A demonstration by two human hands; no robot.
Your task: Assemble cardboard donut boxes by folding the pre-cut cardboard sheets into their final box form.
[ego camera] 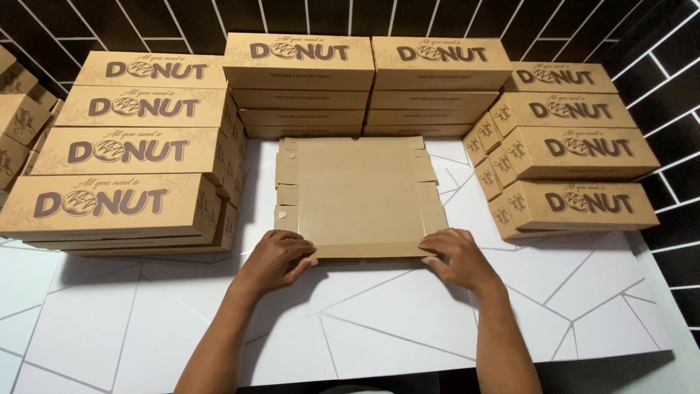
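One flat box blank (357, 193) of plain brown cardboard lies unfolded at the centre of the bench (379, 321), its side tabs and crease lines visible and none of its walls raised. The left hand (275, 257) rests on the near left corner of the blank, fingers curled over the edge; the right hand (458, 257) rests on the near right corner in the same way. Each grip is a light, partly closed press on the near flap rather than a full clasp.

Judged from this layout, assembly of this blank is at its start: all folds are left to make. Many finished boxes are already made up and closed. They stand in a left stack (124, 153), two rear stacks (368, 80) and a right stack (569, 146), with more at the far left edge.

The bench top is white with thin grey angular lines. The wall (642, 44) behind is black tile with pale grout.
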